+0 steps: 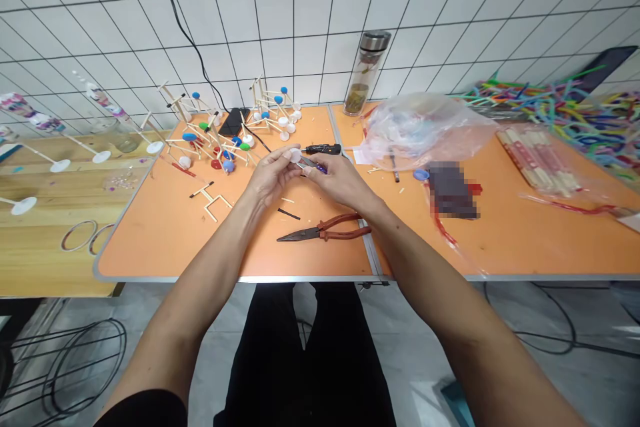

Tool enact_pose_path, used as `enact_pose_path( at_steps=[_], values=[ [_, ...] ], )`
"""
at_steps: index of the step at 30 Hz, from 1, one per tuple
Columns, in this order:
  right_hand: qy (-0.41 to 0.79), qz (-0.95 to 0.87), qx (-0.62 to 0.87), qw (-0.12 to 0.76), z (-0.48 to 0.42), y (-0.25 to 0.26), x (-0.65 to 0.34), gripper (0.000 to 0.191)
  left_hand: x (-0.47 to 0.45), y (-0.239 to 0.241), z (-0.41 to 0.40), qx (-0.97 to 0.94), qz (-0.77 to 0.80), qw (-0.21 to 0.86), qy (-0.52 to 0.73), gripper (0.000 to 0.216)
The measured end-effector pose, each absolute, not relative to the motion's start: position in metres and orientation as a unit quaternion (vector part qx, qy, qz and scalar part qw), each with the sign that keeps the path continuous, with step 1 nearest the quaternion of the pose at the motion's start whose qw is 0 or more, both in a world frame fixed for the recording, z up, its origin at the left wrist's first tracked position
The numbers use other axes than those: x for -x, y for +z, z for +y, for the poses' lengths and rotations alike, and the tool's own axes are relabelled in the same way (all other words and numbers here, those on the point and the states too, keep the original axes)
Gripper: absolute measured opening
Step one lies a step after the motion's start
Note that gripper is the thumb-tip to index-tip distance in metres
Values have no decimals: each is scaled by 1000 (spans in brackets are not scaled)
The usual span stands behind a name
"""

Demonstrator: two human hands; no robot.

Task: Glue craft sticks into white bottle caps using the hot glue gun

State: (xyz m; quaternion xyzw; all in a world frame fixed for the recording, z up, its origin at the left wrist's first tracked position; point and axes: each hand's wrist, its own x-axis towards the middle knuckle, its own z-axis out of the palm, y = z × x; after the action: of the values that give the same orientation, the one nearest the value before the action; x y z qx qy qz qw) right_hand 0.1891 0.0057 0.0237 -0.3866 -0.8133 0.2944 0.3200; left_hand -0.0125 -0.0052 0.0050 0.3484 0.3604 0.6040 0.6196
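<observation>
Left hand [273,177]: fingers pinched on white disc [295,155]; right hand [337,175]: fingers closed round purple-handled tool [321,169]. Apparent step: working the disc; next move needs steadiness.

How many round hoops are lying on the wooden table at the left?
2. One hoop lies wholly in view on the wooden table; the second hoop is just right of it, partly hidden by the orange table, which could conceal others.
</observation>
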Motion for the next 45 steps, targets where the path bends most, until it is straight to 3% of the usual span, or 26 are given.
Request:
enact_pose_path(
  at_steps=[10,17,31,38,42,45],
  values=[
    [57,-842,493,213,-12,57,-184,42,12,11,-5,-265,333,649,631,8],
    [-26,-859,494,129,-9,60,-181,41,11,10,-4,-258,328,642,643,11],
    [-37,-863,490,115,-14,41,-186,52,2,3,-5,-300,366,614,631,11],
    [-34,-855,507,102,-16,37,-182,48,-1,-7,-7,-398,381,519,653,42],
    [29,-847,512,141,-14,34,-182,44,-1,-10,-10,-454,409,451,651,44],
    [146,-830,495,213,-6,30,-184,38,-1,-10,-11,-468,427,428,645,37]
  ],
)
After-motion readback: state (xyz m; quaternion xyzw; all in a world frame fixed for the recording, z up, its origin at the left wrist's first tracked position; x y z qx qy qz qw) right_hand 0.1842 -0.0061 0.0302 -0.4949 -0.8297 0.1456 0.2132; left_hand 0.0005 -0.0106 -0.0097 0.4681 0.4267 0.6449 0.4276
